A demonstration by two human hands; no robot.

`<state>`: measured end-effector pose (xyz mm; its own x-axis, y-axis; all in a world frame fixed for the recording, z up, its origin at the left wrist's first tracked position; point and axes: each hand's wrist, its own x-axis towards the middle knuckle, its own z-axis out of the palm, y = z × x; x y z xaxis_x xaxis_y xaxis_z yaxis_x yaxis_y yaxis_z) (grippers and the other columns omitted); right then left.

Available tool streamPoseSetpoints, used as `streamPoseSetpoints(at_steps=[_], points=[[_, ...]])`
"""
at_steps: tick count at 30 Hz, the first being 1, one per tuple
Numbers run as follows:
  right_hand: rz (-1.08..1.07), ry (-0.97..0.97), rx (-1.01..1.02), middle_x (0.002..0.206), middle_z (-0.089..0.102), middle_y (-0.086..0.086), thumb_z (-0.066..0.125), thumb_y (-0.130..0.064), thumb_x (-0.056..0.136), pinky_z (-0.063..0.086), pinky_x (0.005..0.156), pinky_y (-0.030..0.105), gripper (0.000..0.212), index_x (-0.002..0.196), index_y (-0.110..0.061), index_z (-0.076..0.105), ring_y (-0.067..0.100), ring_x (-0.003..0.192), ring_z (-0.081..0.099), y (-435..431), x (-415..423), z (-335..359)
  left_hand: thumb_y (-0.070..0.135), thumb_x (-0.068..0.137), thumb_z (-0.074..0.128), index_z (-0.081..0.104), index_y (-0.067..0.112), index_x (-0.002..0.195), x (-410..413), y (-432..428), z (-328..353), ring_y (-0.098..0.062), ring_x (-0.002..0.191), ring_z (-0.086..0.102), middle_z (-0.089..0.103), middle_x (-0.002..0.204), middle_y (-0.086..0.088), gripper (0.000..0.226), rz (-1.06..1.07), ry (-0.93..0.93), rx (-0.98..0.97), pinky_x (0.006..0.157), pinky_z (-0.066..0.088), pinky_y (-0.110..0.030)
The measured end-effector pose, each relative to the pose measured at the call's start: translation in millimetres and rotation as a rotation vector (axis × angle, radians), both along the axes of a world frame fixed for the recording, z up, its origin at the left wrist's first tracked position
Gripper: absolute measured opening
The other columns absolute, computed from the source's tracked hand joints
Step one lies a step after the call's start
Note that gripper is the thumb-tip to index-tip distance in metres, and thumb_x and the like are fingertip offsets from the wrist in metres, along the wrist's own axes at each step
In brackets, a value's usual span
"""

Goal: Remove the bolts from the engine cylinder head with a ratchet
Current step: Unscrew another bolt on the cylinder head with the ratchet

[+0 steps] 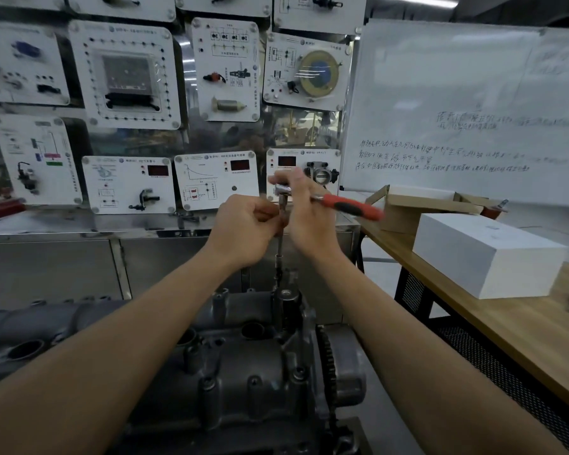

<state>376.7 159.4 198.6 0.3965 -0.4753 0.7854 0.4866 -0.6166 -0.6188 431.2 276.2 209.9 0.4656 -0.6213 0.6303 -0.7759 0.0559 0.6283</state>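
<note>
L hand [243, 229]: raised in front of the person, fingers curling in and pinching the ext. bar [279, 249] high up, just under the ratchet head; narrow grip.
R hand [304, 211]: wrapping the ratchet [349, 205] at its head end, fingertips reaching over the top of the chrome head, palm lying against the start of the handle; holding the tool.
Ratchet: being held roughly level, well above the engine; red and black handle sticking out to the right past the R hand.
Ext. bar: hanging straight down from the ratchet head between the two hands. Its lower end is sitting just above a round boss on the cyl. head [243, 382]. Cannot tell whether a bolt is in the socket, too dark and small.
Cyl. head: lying low and centre, under both forearms; grey casting w/ several round bosses and holes facing up.
Sprocket [326, 356]: showing on the right end of the casting, w/ a chain running down from it.
Table [523, 330]: wooden top, standing to the right of the engine.
White box [483, 254]: sitting on the table.
Cardboard box [408, 208]: sitting behind the white one, flaps open.
Whiteboard [457, 93]: leaning behind the table, handwriting on it.
Training panels [125, 73]: covering the back wall, white plates w/ parts mounted on them.
Steel cabinet [63, 264]: running along below the panels.
</note>
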Motion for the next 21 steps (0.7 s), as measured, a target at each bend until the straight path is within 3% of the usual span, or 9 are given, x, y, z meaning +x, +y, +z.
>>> streamPoseSetpoints(at_steps=[2, 4, 6, 10, 12, 14, 16, 18, 21], points=[[-0.293, -0.07, -0.403, 0.102, 0.074, 0.009, 0.039, -0.035, 0.104, 0.054, 0.083, 0.041, 0.043, 0.107, -0.006, 0.071, 0.019, 0.095, 0.068, 2.3, -1.4, -3.1, 0.002, 0.091, 0.066, 0.072, 0.001, 0.073, 2.7, 0.0, 0.0, -0.018, 0.059, 0.064, 0.069, 0.065, -0.004, 0.019, 0.042, -0.075, 0.012, 0.06, 0.052, -0.031], [-0.281, -0.106, -0.539, 0.107, 0.073, 0.008, 0.046, -0.027, 0.104, 0.054, 0.083, 0.043, 0.036, 0.11, -0.001, 0.071, 0.021, 0.098, 0.068, 2.8, -2.1, -2.6, -0.001, 0.088, 0.063, 0.058, 0.007, 0.056, 2.6, 0.6, -0.1, -0.009, 0.046, 0.047, 0.055, 0.051, 0.003, 0.034, 0.101, -0.125, 0.015, 0.05, 0.039, -0.027], [-0.066, -0.058, -0.337, 0.107, 0.074, 0.006, 0.045, -0.025, 0.105, 0.056, 0.083, 0.037, 0.035, 0.11, -0.003, 0.072, 0.016, 0.097, 0.069, 6.0, -1.4, 1.3, -0.002, 0.086, 0.066, 0.06, 0.014, 0.056, 2.3, 1.1, -0.2, -0.01, 0.045, 0.052, 0.06, 0.055, 0.006, 0.035, 0.098, -0.063, -0.001, 0.048, 0.04, -0.023], [0.518, 0.045, 0.493, 0.109, 0.076, 0.006, 0.026, -0.046, 0.108, 0.059, 0.075, 0.028, 0.057, 0.107, -0.014, 0.073, 0.017, 0.09, 0.073, 7.2, -2.0, 11.1, 0.003, 0.092, 0.069, 0.071, 0.002, 0.082, -0.6, -2.0, -0.8, -0.016, 0.067, 0.069, 0.074, 0.091, -0.006, 0.011, -0.039, 0.079, -0.014, 0.06, 0.056, -0.025], [0.678, 0.134, 0.658, 0.106, 0.077, 0.008, 0.022, -0.056, 0.106, 0.059, 0.073, 0.035, 0.069, 0.1, -0.015, 0.078, 0.023, 0.088, 0.074, -2.6, -6.0, 14.8, 0.004, 0.097, 0.063, 0.071, -0.005, 0.094, 0.0, -3.6, -0.8, -0.02, 0.073, 0.071, 0.074, 0.091, -0.017, 0.012, -0.105, 0.11, 0.025, 0.063, 0.057, -0.021], [0.705, 0.186, 0.69, 0.103, 0.077, 0.005, 0.02, -0.06, 0.104, 0.047, 0.07, 0.034, 0.075, 0.093, -0.02, 0.082, 0.025, 0.085, 0.07, -10.1, -9.7, 15.9, 0.004, 0.099, 0.059, 0.07, -0.005, 0.095, 0.7, -4.4, -0.9, -0.011, 0.07, 0.071, 0.074, 0.088, -0.016, 0.014, -0.157, 0.154, 0.068, 0.062, 0.055, -0.017], [0.686, 0.225, 0.681, 0.103, 0.077, 0.004, 0.021, -0.061, 0.104, 0.039, 0.062, 0.032, 0.073, 0.093, -0.02, 0.081, 0.024, 0.079, 0.068, -11.6, -11.2, 15.2, 0.005, 0.1, 0.058, 0.071, -0.002, 0.094, 1.0, -3.9, -0.5, -0.007, 0.068, 0.07, 0.074, 0.085, -0.011, 0.015, -0.157, 0.144, 0.089, 0.06, 0.056, -0.019], [0.613, 0.199, 0.606, 0.105, 0.077, 0.005, 0.024, -0.055, 0.106, 0.052, 0.067, 0.036, 0.065, 0.1, -0.017, 0.076, 0.021, 0.083, 0.073, -10.0, -11.1, 13.6, 0.007, 0.098, 0.063, 0.074, -0.002, 0.093, 1.9, -3.5, -0.3, -0.009, 0.068, 0.072, 0.076, 0.082, -0.008, 0.015, -0.105, 0.092, 0.058, 0.061, 0.057, -0.021], [0.045, 0.048, -0.005, 0.101, 0.076, -0.001, 0.033, -0.043, 0.107, 0.056, 0.08, 0.034, 0.046, 0.105, -0.017, 0.072, 0.004, 0.093, 0.07, 1.3, -9.0, 7.3, 0.007, 0.091, 0.07, 0.075, 0.004, 0.082, 1.5, -1.0, 1.4, -0.004, 0.053, 0.065, 0.073, 0.07, 0.0, 0.012, -0.004, 0.026, 0.008, 0.054, 0.051, -0.018]])
